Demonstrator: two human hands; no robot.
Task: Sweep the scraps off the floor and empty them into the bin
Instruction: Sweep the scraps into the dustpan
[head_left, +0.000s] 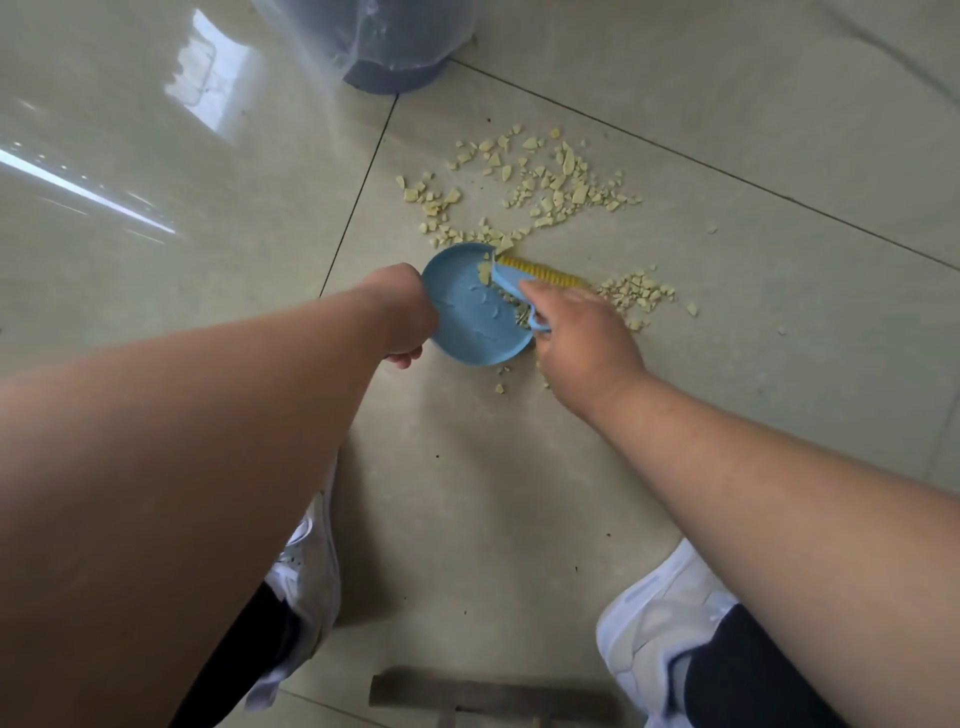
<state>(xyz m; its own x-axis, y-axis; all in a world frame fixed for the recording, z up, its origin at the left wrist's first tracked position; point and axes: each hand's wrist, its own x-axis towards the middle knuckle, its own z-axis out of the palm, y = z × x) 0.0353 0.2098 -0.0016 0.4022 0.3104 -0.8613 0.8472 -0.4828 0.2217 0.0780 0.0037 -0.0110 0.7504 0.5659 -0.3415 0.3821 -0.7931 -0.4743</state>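
Left hand (402, 317) grips the dustpan (475, 312) on the floor (519, 493), right hand (576, 332) clutches the brush (540, 273), a few scraps (545, 182) seemingly in the pan, most lying beyond it, and the bin (392, 52) waits, nothing tipped yet.

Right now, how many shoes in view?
2. Left shoe shows below the left forearm, partly hidden by it; right shoe sits at bottom right, under the right forearm.

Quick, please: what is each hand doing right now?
Left hand: grips the dustpan.
Right hand: grips the brush.
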